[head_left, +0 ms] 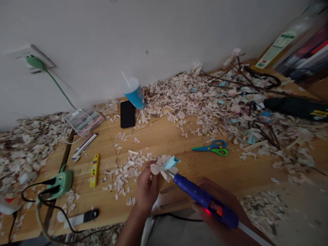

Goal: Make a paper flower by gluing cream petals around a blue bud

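My left hand [148,186] pinches a handmade flower [163,166] with pale petals and a light blue piece standing at its centre. In my right hand [220,208] is a blue hot glue gun [194,191], with a red light glowing at its grip and a white glue stick [252,235] coming out of its back end. The nozzle points up and left and meets the flower's lower petals; whether it touches them I cannot tell. Beyond the glue gun, scissors [212,147] with blue and green handles lie on the wooden table [159,136].
Heaps of pale petals [179,95] cover the back and both sides. Twigs [246,87] lie at right. A blue cup [135,95], black phone [127,114], yellow box [94,171], pen [84,146] and green power strip [60,182] with black cords stand around. A knife-like scraper [82,218] lies near the front edge.
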`<state>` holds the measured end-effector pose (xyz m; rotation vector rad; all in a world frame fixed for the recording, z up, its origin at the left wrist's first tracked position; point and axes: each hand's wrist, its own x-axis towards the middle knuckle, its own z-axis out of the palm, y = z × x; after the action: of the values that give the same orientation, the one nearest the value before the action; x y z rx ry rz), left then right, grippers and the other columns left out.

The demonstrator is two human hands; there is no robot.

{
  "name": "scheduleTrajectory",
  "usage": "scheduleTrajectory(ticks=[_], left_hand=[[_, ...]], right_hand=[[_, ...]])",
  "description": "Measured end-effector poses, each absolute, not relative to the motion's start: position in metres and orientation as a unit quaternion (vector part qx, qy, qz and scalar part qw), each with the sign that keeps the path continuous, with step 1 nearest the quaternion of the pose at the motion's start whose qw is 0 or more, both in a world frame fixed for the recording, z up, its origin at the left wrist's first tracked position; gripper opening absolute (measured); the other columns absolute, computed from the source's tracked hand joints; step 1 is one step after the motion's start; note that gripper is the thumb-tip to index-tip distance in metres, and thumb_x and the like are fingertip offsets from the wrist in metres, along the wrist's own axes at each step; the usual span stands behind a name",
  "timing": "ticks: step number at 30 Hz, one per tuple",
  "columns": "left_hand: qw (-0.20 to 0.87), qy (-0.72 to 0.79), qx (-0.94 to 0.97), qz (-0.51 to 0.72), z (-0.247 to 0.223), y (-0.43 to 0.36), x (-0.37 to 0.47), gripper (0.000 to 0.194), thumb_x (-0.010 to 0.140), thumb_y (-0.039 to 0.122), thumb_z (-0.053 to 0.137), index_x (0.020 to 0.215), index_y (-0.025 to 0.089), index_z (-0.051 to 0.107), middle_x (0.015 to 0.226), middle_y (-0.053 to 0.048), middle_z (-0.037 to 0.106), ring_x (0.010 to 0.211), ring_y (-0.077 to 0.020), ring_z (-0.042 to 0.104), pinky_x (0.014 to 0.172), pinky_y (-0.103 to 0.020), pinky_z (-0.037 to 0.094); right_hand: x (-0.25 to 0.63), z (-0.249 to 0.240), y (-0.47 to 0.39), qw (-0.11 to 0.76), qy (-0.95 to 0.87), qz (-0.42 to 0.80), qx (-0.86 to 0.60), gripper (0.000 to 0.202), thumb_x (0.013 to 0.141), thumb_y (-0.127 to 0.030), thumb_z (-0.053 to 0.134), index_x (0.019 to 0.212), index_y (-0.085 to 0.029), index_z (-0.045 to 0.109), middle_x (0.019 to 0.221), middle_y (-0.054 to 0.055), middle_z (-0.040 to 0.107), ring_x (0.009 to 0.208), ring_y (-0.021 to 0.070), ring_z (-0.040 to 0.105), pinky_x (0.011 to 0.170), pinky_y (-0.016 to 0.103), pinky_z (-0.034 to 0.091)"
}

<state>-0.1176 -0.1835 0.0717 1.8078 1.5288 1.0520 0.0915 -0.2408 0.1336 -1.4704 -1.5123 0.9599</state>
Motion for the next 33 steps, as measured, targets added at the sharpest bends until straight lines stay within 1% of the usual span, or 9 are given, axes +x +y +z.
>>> scheduleTrajectory(ticks=[3,5,11,14,18,24,29,33], left_hand=[[0.287,0.569,0.663,0.392,0.0733,-0.1836,-0.1167,0.017,0.091,0.02,0.054,0.086,0.02,0.07,0.093,-0.007,0.075,0.089,-0.0213,0.071,0.079,-0.031,0.057],[0.289,0.561,0.666,0.397,0.0748,-0.1833,-0.1161,0.017,0.092,0.019,0.054,0.088,0.021,0.071,0.091,-0.006,0.075,0.088,-0.0209,0.071,0.078,-0.03,0.056],[0.3,0.545,0.667,0.411,0.0722,-0.1835,-0.1169,0.02,0.095,0.021,0.053,0.102,0.022,0.071,0.102,-0.008,0.075,0.096,-0.0211,0.07,0.084,-0.031,0.055],[0.303,0.547,0.667,0.404,0.0712,-0.1837,-0.1172,0.02,0.096,0.024,0.052,0.1,0.022,0.072,0.099,-0.008,0.075,0.096,-0.0219,0.07,0.084,-0.032,0.055],[0.311,0.551,0.665,0.397,0.0721,-0.1835,-0.1169,0.021,0.096,0.028,0.052,0.097,0.022,0.073,0.093,-0.008,0.074,0.093,-0.0216,0.07,0.083,-0.033,0.055],[0.302,0.542,0.673,0.403,0.0717,-0.1836,-0.1169,0.02,0.096,0.025,0.053,0.102,0.023,0.072,0.101,-0.008,0.075,0.094,-0.0204,0.069,0.082,-0.03,0.054],[0.294,0.543,0.675,0.403,0.0714,-0.1839,-0.1178,0.018,0.095,0.024,0.055,0.1,0.022,0.072,0.1,-0.007,0.075,0.093,-0.021,0.069,0.081,-0.03,0.053],[0.302,0.538,0.667,0.418,0.0722,-0.1827,-0.1165,0.018,0.095,0.022,0.054,0.097,0.023,0.072,0.096,-0.006,0.075,0.087,-0.0198,0.069,0.076,-0.028,0.053]], right_hand=[[0.0903,0.1339,-0.241,0.404,-0.598,0.372,-0.584,0.022,0.093,-0.038,0.05,0.075,-0.026,0.053,0.072,-0.001,0.059,0.064,0.0161,0.059,0.053,0.027,0.038],[0.0905,0.1336,-0.241,0.4,-0.603,0.362,-0.588,0.021,0.091,-0.039,0.054,0.075,-0.026,0.054,0.071,-0.002,0.059,0.065,0.0166,0.06,0.053,0.026,0.039],[0.0929,0.1356,-0.2404,0.397,-0.598,0.396,-0.573,0.026,0.093,-0.043,0.053,0.074,-0.025,0.056,0.071,-0.002,0.059,0.061,0.0157,0.058,0.056,0.028,0.04],[0.0928,0.1368,-0.2404,0.392,-0.598,0.392,-0.58,0.027,0.092,-0.044,0.054,0.074,-0.025,0.056,0.071,-0.001,0.059,0.063,0.0161,0.059,0.057,0.028,0.04],[0.0914,0.1343,-0.2407,0.397,-0.595,0.38,-0.587,0.025,0.092,-0.041,0.053,0.073,-0.024,0.056,0.071,-0.001,0.059,0.065,0.0165,0.06,0.054,0.027,0.039],[0.0898,0.1332,-0.2408,0.411,-0.595,0.361,-0.589,0.027,0.093,-0.044,0.051,0.075,-0.025,0.055,0.071,0.0,0.058,0.065,0.0174,0.059,0.053,0.028,0.038],[0.0901,0.1406,-0.2398,0.41,-0.591,0.374,-0.586,0.021,0.093,-0.038,0.05,0.077,-0.025,0.055,0.071,-0.003,0.056,0.063,0.015,0.057,0.057,0.028,0.04],[0.0923,0.1391,-0.2391,0.393,-0.601,0.388,-0.577,0.021,0.093,-0.039,0.052,0.077,-0.026,0.054,0.07,-0.002,0.056,0.06,0.015,0.056,0.057,0.028,0.042]])
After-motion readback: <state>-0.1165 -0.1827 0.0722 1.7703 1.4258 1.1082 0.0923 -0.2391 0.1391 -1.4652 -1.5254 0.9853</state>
